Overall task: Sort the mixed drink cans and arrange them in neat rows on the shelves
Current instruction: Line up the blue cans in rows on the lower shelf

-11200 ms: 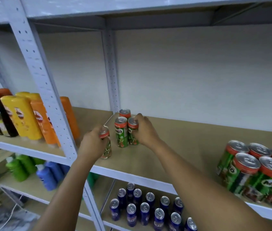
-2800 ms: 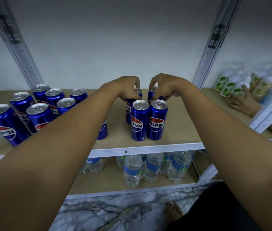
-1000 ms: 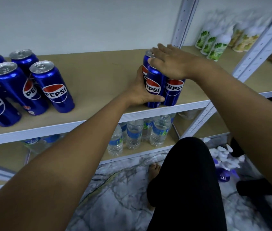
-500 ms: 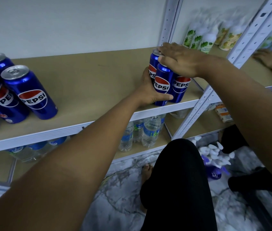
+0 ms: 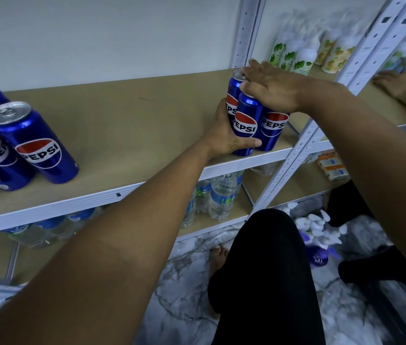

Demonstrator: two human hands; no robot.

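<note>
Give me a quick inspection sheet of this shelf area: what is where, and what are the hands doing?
Surface: tan shelf board with a white front edge.
Job's things: cluster of blue Pepsi cans upright at the shelf's right end; more Pepsi cans at the left.
Clutter: water bottles on the shelf below; white pump bottles in the next bay.
Grip: left hand wraps the cluster's side and front; right hand lies flat over the can tops.
Cables: nothing seen.
Surroundings: marbled floor, another person's hand on the neighbouring shelf.
</note>
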